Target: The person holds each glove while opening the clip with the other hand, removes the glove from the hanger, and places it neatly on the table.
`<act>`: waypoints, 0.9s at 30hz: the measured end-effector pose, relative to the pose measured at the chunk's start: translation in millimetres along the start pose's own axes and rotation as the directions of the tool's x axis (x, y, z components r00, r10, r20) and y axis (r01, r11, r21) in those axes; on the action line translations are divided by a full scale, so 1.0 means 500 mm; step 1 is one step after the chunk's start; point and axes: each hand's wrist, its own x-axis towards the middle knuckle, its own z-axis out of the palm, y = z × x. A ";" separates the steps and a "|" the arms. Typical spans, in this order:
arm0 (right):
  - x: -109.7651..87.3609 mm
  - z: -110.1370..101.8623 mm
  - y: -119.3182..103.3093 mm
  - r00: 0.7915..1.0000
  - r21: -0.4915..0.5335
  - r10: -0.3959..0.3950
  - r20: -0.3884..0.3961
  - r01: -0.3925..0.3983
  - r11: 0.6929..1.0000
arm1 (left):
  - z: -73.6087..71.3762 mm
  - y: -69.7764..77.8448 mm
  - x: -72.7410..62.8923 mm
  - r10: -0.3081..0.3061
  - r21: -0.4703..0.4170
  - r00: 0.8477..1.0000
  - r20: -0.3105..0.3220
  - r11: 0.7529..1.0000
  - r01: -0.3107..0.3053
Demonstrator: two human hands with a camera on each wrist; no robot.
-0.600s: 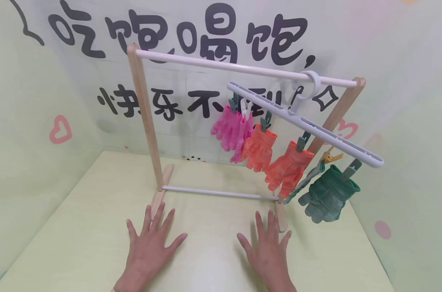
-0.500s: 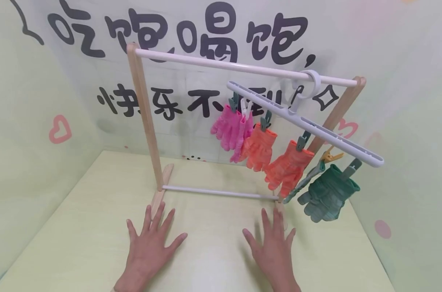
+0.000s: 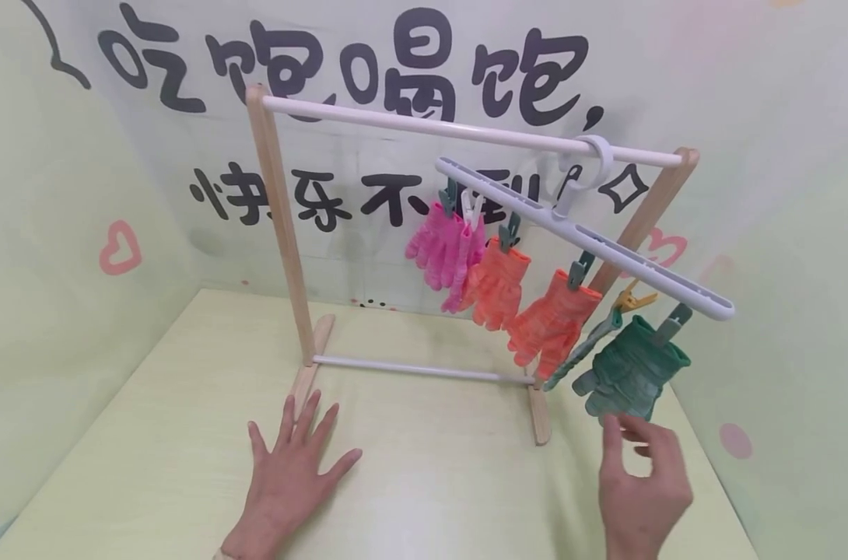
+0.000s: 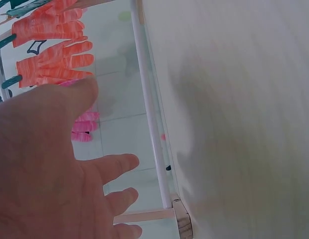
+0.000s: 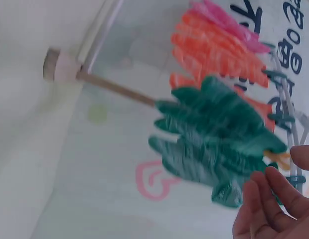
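Observation:
My left hand [image 3: 287, 486] is spread palm down, just over or on the table [image 3: 396, 482], left of centre. It holds nothing. My right hand [image 3: 641, 482] is raised below the front green glove [image 3: 634, 369], fingers bent and thumb apart from them in the right wrist view. Whether a fingertip touches the glove I cannot tell. A grey clothespin [image 3: 672, 323] clips this glove to a white bar hanger [image 3: 606, 249]. Along the same hanger hang a second green glove [image 3: 585, 350] on a yellow clothespin [image 3: 634, 301], orange gloves [image 3: 553, 323] and pink gloves [image 3: 438, 241].
A wooden-legged rack [image 3: 277, 225] stands at the table's back, with the hanger hooked over its white top rod [image 3: 424, 124]. A lower rod [image 3: 424, 369] joins the legs. Behind is a white backdrop with black lettering [image 3: 382, 190].
My right hand has lifted from the table and moved rightward to just under the front green glove, its fingers bending from their spread. The left hand has hardly moved.

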 end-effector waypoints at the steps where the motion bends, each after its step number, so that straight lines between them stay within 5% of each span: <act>1: 0.010 -0.005 0.005 1.000 0.020 -0.006 -0.031 0.007 1.000 | 0.001 0.000 0.000 0.001 -0.003 1.000 0.002 1.000 -0.001; 6: 0.056 -0.026 0.026 0.997 0.059 -0.025 -0.075 0.029 0.998 | 0.005 0.003 0.003 0.003 -0.027 1.000 0.014 1.000 -0.002; 12: 0.083 -0.021 0.030 0.995 0.079 0.082 0.055 -0.086 0.993 | 0.000 0.005 0.002 0.003 -0.035 1.000 0.026 0.999 -0.002; 19: 0.121 0.010 0.026 0.955 0.133 0.232 0.186 -0.259 0.957 | -0.008 0.001 0.007 0.007 -0.054 1.000 0.017 0.999 -0.006; 23: 0.128 0.016 0.031 0.935 0.107 0.266 0.234 -0.297 0.949 | -0.006 -0.003 0.006 0.005 -0.050 1.000 0.012 0.999 -0.005; 27: 0.126 0.011 0.033 0.941 0.062 0.262 0.213 -0.280 0.958 | 0.000 -0.004 0.005 0.000 -0.054 0.999 0.032 0.999 0.002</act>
